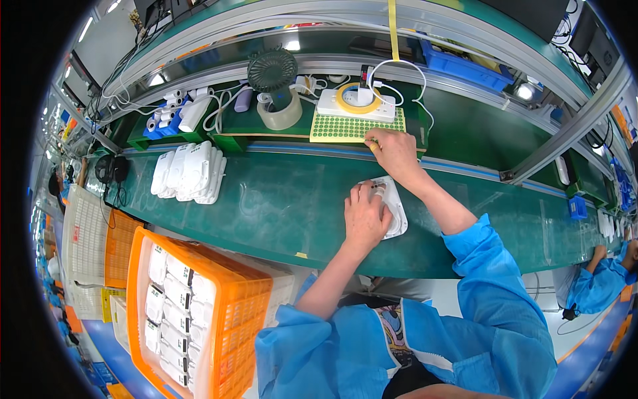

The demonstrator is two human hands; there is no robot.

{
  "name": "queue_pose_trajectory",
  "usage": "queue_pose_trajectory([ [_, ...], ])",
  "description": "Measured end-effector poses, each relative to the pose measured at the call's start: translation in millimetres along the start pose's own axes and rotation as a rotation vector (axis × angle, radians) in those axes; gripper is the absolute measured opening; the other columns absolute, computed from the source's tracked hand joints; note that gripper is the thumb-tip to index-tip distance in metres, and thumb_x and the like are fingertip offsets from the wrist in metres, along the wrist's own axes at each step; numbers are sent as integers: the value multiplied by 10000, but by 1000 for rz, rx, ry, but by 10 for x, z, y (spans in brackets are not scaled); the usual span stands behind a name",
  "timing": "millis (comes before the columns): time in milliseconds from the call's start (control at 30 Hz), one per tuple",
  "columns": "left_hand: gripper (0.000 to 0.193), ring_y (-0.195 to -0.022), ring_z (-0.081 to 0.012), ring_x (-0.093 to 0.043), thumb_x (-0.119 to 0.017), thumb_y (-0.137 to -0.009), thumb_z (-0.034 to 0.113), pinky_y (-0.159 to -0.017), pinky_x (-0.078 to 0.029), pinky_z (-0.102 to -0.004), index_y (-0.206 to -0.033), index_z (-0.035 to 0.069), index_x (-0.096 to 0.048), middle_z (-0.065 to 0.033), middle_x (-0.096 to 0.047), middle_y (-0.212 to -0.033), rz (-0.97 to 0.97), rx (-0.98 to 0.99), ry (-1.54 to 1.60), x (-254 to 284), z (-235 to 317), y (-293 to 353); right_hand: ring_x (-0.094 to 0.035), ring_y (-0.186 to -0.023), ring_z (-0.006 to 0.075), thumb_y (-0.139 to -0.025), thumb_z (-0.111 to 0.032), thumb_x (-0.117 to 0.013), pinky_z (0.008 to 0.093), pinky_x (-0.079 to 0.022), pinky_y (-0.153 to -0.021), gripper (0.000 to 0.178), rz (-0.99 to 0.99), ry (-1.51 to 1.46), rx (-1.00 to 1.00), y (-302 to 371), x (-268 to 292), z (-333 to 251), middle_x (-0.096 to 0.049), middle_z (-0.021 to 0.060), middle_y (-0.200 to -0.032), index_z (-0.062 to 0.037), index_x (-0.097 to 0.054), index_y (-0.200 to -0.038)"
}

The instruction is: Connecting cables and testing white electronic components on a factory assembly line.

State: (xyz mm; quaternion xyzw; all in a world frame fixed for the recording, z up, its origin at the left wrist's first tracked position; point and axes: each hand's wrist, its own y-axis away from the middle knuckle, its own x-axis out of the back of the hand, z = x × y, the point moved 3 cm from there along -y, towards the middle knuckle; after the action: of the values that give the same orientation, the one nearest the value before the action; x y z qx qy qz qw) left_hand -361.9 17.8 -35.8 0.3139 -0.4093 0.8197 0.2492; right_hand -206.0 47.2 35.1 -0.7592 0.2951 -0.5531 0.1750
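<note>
On the green bench in front of me lies a white plastic device with rounded corners. My left hand is over its left part, fingers bent across it and thumb against its face, covering much of it. Farther back, my right hand reaches to the front edge of a yellow sheet of green round stickers. Its thumb and forefinger are pinched together at that edge; whether a single sticker is between them cannot be seen.
Left on the bench sits a stack of white devices. An orange crate of similar devices stands lower left. Along the shelf are a fan, a tape roll, a power strip with cables, and small blue bins.
</note>
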Motion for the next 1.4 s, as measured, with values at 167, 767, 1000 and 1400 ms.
queue_pose_trajectory([
  [167,385,-1197,-401,-504,-663,-800,197,-877,-462,-505,-1117,-20,-680,-199,-541,-1317,14,-9,11,9,11,0,-701,-696,285,-827,-116,-750,410,-535,-618,62,61,-54,81,78,123,-23,-724,75,-788,-99,-709,-871],
  [767,408,-1189,-389,-505,-656,-801,192,-898,-469,-498,-1159,-3,-676,-185,-541,-1294,10,-2,2,1,-4,-13,-710,-717,312,-819,-131,-655,440,-532,-649,134,-541,-193,-231,556,54,354,-725,108,-755,-91,-736,-917],
  [1000,406,-1189,-385,-505,-659,-799,194,-895,-471,-493,-1155,-2,-676,-182,-541,-1294,6,-3,-13,7,-6,-17,-722,-794,323,-812,-155,-671,454,-553,-710,125,-595,-149,-262,559,8,338,-740,115,-808,-98,-742,-896],
  [1400,412,-1195,-382,-503,-657,-802,192,-893,-471,-491,-1163,-6,-674,-185,-534,-1303,-9,-3,-17,12,-1,-18,-707,-723,322,-827,-192,-766,429,-536,-659,229,-332,-25,-174,630,191,199,-723,133,-778,-94,-763,-1033],
])
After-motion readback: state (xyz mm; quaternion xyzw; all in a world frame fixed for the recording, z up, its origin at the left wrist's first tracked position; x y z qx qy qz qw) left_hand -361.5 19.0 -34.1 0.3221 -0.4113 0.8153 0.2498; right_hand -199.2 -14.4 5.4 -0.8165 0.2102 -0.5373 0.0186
